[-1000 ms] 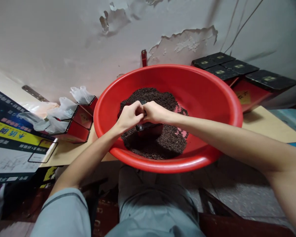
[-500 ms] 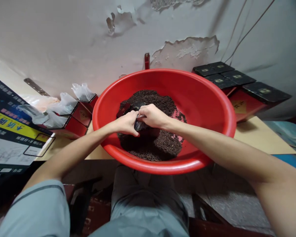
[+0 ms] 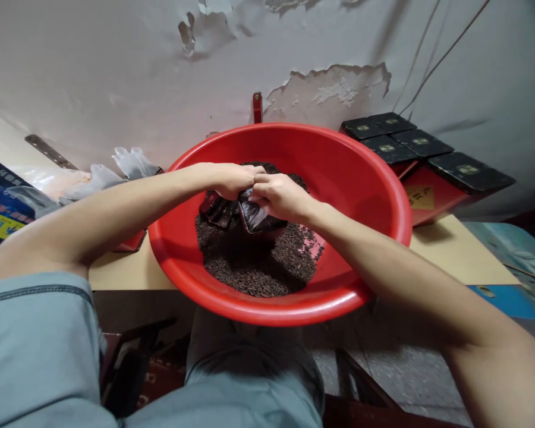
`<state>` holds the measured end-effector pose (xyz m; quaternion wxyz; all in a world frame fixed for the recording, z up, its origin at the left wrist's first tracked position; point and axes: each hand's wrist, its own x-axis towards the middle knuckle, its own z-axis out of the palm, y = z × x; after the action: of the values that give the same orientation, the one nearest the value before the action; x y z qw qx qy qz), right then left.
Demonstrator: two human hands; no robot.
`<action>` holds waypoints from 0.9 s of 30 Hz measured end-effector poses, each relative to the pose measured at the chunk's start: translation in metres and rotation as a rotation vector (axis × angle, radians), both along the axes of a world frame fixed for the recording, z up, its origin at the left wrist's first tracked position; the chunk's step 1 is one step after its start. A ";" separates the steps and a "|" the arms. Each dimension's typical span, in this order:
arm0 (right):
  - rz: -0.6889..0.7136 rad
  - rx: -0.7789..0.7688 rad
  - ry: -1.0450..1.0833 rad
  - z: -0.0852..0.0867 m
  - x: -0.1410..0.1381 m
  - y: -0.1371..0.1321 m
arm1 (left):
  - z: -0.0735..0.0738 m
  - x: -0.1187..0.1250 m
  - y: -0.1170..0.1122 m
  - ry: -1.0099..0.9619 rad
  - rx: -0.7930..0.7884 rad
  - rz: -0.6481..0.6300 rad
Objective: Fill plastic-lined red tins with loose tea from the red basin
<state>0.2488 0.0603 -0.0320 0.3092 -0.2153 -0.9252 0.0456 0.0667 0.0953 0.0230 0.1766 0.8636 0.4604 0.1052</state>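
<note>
A big red plastic basin holds a bed of dark loose tea leaves. On the leaves stands an open dark tin, its mouth filled by a clear plastic bag. My left hand is closed at the far side of the tin's mouth, its fingers bunched on the gathered top of the bag. From the right, my right hand pinches the bag against the left fingers. A dark, shiny lid-like piece lies on the tea left of the tin. The fingertips partly hide each other.
Closed red tins with black lids stand right of the basin. To the left, plastic bags stick out of open red tins, partly behind my left arm. A printed box is at far left. The pale board supports the basin; a peeling wall rises behind.
My left hand has moved over to the far side of the bag top, its forearm swinging up across the basin's left rim. More of the bag and tin mouth shows. The view has shifted slightly.
</note>
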 end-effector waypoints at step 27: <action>-0.093 0.020 -0.030 0.002 -0.012 -0.005 | 0.006 -0.032 -0.074 0.060 -0.465 0.249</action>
<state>0.2369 0.0557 -0.0302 0.2990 -0.2556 -0.9192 0.0186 0.0346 0.0209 0.0288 0.3423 0.7393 0.5798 -0.0083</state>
